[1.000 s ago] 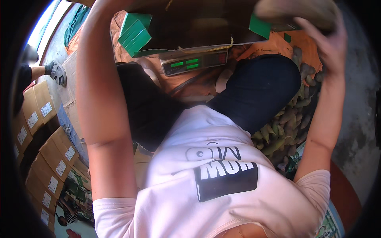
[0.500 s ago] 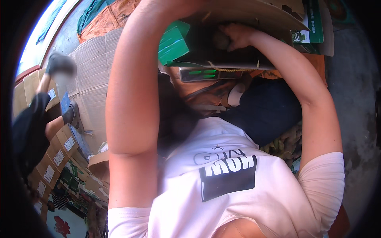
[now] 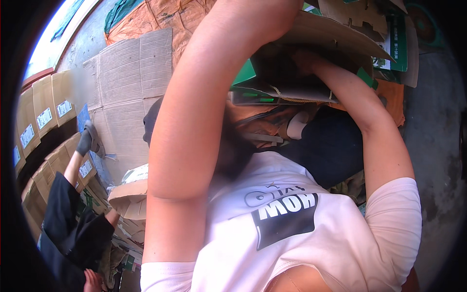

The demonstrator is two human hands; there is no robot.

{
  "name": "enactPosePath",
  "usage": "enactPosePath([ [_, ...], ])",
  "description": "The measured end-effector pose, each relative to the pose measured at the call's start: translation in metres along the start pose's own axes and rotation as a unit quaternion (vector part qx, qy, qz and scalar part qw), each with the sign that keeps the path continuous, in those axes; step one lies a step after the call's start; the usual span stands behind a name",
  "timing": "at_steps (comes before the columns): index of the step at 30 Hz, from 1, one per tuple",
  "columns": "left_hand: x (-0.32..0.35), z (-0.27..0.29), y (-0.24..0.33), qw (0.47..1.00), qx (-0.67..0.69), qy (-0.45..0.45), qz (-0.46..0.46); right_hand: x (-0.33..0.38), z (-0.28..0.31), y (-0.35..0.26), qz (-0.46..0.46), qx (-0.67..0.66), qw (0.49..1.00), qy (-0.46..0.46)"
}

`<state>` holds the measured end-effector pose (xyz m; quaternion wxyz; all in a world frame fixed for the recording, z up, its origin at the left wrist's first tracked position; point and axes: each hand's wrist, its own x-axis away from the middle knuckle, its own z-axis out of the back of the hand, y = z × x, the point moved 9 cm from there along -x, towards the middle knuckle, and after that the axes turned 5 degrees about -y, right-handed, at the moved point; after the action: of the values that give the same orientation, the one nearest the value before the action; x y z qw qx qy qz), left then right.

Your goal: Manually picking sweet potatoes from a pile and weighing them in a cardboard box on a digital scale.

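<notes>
Head view shows an open carton [image 3: 296, 93] in front of the seated person, its near edge above a weighing scale [image 3: 241, 100] with lit green digits. Past that near edge, the right hand [image 3: 305, 62] reaches into the shadowed interior; how far its fingers are spread, and whether they have hold of anything, I cannot tell. At the upper left of the carton, the left hand [image 3: 284, 18] is cut off by the picture's top, its fingers out of sight, so their grip cannot be told either. Work inside the carton seems unfinished, judging by the hand in it: the brown back flap [image 3: 335, 36] stands raised along the far edge, green flaps [image 3: 244, 73] show at the near left and right corners, and nothing closes the top. How full the carton is stays hidden in the dark. Under the scale spreads an orange sheet [image 3: 242, 115]; labelled brown boxes [image 3: 44, 114] stand in rows at far left, apparently shut, and a green printed box [image 3: 398, 46] stands beyond the carton's right edge.
</notes>
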<state>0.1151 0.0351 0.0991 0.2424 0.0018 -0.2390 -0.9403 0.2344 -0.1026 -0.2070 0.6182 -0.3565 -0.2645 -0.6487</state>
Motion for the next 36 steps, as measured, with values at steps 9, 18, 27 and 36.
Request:
enactPosePath([
  [9, -0.002, -0.003, 0.000, 0.999, 0.038, 0.013, -0.030, -0.033, -0.020, 0.015, -0.007, 0.000, 0.997, 0.076],
  [18, 0.001, 0.008, 0.001, 0.998, 0.046, 0.033, -0.035, 0.026, 0.032, -0.023, 0.045, 0.009, 0.994, 0.098],
  [27, 0.014, 0.006, 0.000, 0.984, 0.064, 0.100, -0.133, 0.312, 0.132, -0.012, 0.050, -0.149, 0.876, 0.456],
  [36, -0.015, 0.037, -0.059, 0.962, 0.029, 0.211, -0.173, 0.476, -0.188, 0.111, -0.298, -0.421, 0.719, 0.465],
])
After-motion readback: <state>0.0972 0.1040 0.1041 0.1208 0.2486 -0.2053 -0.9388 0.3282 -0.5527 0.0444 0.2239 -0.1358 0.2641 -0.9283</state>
